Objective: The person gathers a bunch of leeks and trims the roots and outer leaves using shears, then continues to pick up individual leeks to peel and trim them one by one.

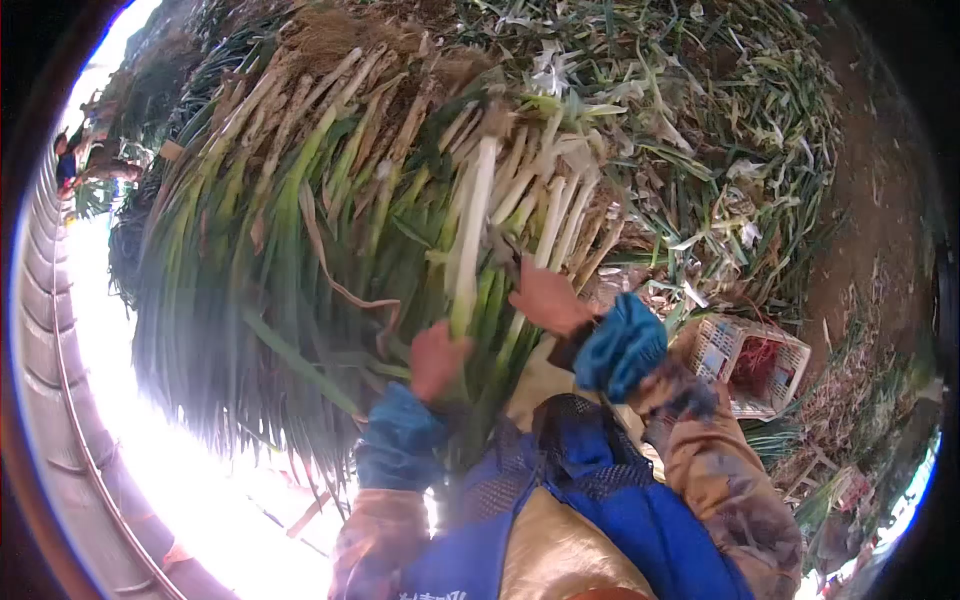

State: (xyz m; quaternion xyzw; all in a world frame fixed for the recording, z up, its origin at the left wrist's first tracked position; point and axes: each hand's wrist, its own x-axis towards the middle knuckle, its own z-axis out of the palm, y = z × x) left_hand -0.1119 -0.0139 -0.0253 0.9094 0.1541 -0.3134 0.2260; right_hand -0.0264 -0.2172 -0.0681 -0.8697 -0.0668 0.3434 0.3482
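My left hand (437,360) is closed around the green part of a long green onion (475,220). Its peeled white shaft points away from me, with the roots at the far end. Close to the right side of that shaft is my right hand (548,298), its fingers bent together. A small dark, blade-like thing (507,250) shows at its fingertips, too blurred to name surely. Under and around both hands lies a big pile of green onions (300,200), roots away from me and leaves hanging toward me on the left.
Stripped leaves and peelings (700,130) are heaped at the back right. A white plastic crate (790,375) with red strings or ties in it sits on the right. Bare brown ground (865,200) runs along the far right. Other people (68,160) are at the far left.
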